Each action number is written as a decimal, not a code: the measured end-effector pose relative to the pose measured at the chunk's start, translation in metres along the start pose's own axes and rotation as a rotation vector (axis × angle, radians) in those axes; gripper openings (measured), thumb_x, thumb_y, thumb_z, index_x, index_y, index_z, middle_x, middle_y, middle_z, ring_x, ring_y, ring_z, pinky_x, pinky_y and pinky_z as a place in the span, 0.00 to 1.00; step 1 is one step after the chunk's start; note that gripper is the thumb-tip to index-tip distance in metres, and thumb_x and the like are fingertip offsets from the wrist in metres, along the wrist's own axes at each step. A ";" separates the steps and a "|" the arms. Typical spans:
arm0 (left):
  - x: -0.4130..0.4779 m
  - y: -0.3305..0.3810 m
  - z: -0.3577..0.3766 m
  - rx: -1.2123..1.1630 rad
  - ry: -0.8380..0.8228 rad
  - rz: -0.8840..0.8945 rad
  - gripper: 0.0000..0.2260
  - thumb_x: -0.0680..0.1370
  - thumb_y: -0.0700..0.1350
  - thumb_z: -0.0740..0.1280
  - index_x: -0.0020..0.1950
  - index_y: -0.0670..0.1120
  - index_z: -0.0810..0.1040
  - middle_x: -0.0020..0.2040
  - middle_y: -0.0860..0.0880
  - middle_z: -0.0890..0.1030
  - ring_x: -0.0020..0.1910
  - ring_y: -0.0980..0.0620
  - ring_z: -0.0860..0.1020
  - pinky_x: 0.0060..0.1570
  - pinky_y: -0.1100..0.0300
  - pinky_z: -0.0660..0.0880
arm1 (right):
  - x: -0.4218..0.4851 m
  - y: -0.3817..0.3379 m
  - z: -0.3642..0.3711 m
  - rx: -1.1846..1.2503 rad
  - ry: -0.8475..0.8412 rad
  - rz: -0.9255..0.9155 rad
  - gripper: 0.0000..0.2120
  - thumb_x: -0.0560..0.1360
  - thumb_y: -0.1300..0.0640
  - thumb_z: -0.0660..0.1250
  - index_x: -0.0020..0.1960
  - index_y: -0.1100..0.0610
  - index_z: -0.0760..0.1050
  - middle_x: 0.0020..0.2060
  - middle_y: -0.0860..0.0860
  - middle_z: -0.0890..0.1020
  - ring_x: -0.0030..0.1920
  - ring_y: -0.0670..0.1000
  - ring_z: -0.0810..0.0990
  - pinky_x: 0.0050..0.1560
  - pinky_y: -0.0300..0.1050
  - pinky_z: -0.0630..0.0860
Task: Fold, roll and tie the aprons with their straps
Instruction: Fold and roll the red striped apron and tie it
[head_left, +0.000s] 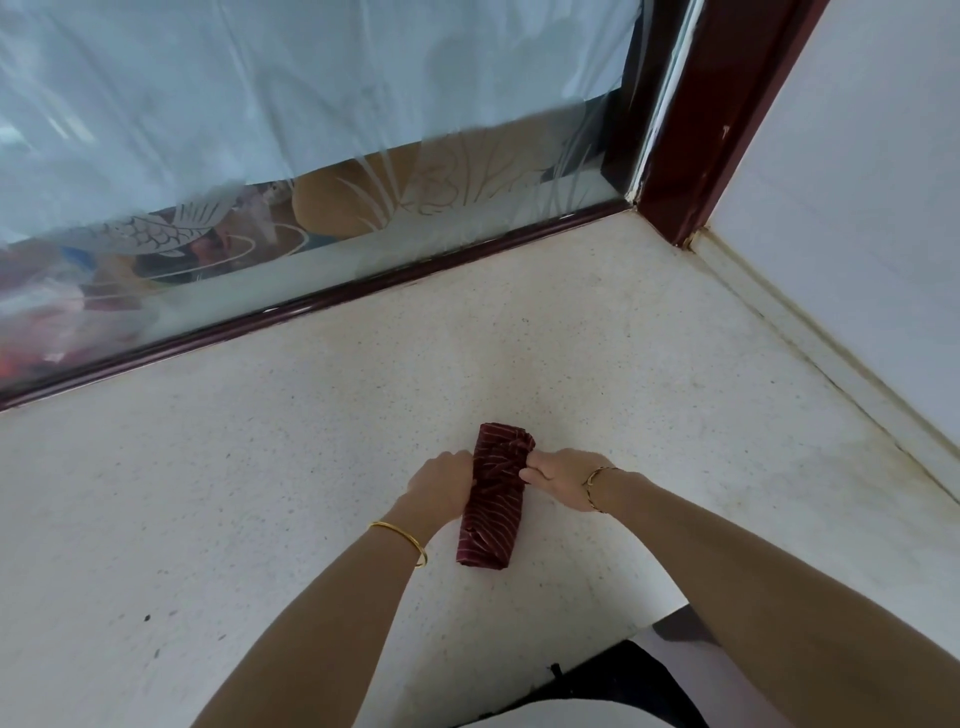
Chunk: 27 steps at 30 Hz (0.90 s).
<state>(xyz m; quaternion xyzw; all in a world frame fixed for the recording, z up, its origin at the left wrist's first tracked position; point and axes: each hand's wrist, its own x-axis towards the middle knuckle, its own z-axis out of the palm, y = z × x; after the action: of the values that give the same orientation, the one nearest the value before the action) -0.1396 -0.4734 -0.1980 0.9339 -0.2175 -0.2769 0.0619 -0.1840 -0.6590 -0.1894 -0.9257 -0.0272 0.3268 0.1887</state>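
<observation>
A: Nearest first. What's at the bottom edge?

B: Two bare forearms reaching in over the counter (249, 493), which is pale, speckled and a little stained. Gold bangle (401, 537) on the left wrist, thin gold bracelet (594, 487) on the right.

A: Hands?

B: Left hand (440, 486) is knuckles up, its fingers curled in against the left side of the apron (492, 501) and gripping it. Right hand (563, 480) mirrors it on the right side, with the fingers (535, 473) curled tight and pinching maroon cloth. I cannot tell whether that cloth is a strap end or the roll itself.

A: And the apron?

B: Maroon with thin pale stripes, rolled into a tight bundle. It lies on the counter between the two hands, long axis running away from the person, the near end past the wrists. A twisted band of the same cloth crosses the far end, bunched just beside the right fingers.

A: Beyond that?

B: Bare counter, then a dark red rail (322, 304) along the foot of a glass pane (467, 187) etched with a fish and reeds. A pale film (260, 78) covers the upper glass, ragged at its lower edge. Blurred colours behind it, unreadable.

A: Far right?

B: Dark red upright frame (727, 104) at the corner, with a white wall (857, 208) running off from it along the counter's right side.
</observation>
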 end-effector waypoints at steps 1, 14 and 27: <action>-0.001 0.000 0.001 -0.005 -0.008 -0.011 0.11 0.83 0.45 0.55 0.56 0.39 0.71 0.52 0.41 0.76 0.50 0.44 0.77 0.42 0.57 0.69 | 0.000 0.000 0.000 -0.057 0.020 0.003 0.19 0.82 0.44 0.47 0.57 0.56 0.68 0.42 0.51 0.75 0.43 0.52 0.76 0.50 0.48 0.74; -0.004 0.022 -0.074 -0.488 0.440 -0.118 0.20 0.73 0.44 0.71 0.63 0.44 0.70 0.58 0.45 0.71 0.58 0.46 0.71 0.58 0.53 0.72 | -0.055 -0.009 -0.061 0.413 0.306 -0.113 0.08 0.77 0.62 0.64 0.43 0.66 0.75 0.39 0.53 0.74 0.33 0.42 0.72 0.38 0.34 0.72; -0.037 0.222 -0.243 -0.256 0.429 0.802 0.07 0.72 0.47 0.72 0.49 0.49 0.80 0.49 0.57 0.80 0.52 0.57 0.77 0.59 0.56 0.71 | -0.223 0.017 -0.209 0.267 0.984 -0.037 0.03 0.77 0.62 0.65 0.45 0.56 0.74 0.37 0.46 0.78 0.35 0.42 0.77 0.41 0.34 0.75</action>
<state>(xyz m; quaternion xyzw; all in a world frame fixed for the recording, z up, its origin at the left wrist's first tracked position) -0.1177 -0.6580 0.0768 0.7972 -0.5073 -0.0566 0.3222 -0.2320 -0.7828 0.0867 -0.9371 0.0905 -0.1504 0.3016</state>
